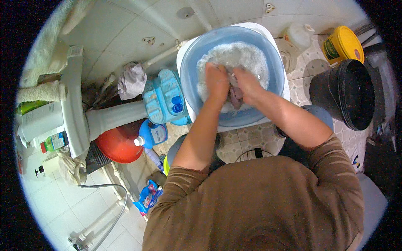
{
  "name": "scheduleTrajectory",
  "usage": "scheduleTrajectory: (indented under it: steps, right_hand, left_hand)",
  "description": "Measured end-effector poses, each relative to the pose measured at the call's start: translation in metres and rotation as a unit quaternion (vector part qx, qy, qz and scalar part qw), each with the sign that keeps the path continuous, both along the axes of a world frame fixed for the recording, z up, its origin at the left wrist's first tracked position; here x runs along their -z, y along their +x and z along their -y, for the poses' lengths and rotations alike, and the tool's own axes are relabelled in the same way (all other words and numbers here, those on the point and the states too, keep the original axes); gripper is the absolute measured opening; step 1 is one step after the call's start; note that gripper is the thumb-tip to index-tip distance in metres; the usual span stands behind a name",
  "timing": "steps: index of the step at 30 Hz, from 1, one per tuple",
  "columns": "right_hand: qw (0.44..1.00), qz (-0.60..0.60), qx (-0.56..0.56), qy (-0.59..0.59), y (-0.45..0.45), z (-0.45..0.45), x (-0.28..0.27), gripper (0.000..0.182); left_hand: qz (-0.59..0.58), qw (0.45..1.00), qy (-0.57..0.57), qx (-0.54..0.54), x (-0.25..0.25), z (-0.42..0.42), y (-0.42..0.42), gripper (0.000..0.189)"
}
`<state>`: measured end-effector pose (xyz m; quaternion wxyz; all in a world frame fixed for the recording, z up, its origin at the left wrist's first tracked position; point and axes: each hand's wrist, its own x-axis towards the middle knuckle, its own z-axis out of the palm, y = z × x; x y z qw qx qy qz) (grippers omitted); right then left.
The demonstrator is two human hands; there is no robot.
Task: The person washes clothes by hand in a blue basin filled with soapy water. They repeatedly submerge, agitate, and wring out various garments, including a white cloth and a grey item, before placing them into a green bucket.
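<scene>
Before me a large blue plastic basin [191, 94] holds water covered with white suds [248, 51]. It rests on a white plastic support [285, 88]. My left hand [217, 81] and my right hand [248, 84] are close together over the middle of the basin, fingers curled inward around a wet purple-grey cloth [235, 95]. The cloth hangs between them, and part of it is hidden by the hands and suds. Both hands look blurred, and their fingertips are partly lost in the foam.
A light-blue plastic stool [154, 91] with a blue cap [177, 108] stands left, near a blue detergent bottle [158, 134], a red basin [121, 146] and a pedestal sink [75, 125]. Rightward are a black bucket [325, 89], a yellow lidded bucket [340, 45] and a translucent jug [297, 36].
</scene>
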<state>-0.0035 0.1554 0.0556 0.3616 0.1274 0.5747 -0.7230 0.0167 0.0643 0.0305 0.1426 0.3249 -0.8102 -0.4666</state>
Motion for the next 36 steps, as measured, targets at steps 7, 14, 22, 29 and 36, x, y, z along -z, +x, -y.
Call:
scheduleTrajectory:
  steps: [7,14,22,29,36]
  right_hand:
    - [0.999,0.037,0.003,-0.018,-0.026,-0.005,0.033,0.036]
    - [0.994,-0.088,-0.068,0.02,-0.059,-0.036,0.019,0.039]
    - [0.986,0.039,-0.115,-0.113,-0.067,-0.031,0.024,0.048]
    - [0.994,0.064,0.016,-0.082,-0.021,-0.008,0.035,0.022]
    - [0.996,-0.034,-0.082,-0.015,-0.053,-0.01,0.088,0.018]
  left_hand:
    - [-0.017,0.982,-0.148,0.113,0.006,-0.045,0.004,0.025]
    - [0.038,0.988,-0.132,-0.077,0.029,0.032,0.002,0.026]
    - [-0.054,0.984,-0.015,0.171,0.01,-0.034,-0.001,0.028]
    - [0.07,0.994,0.061,0.061,-0.011,-0.012,-0.001,0.025]
    - [-0.061,0.964,-0.207,0.158,-0.014,-0.06,0.011,0.03]
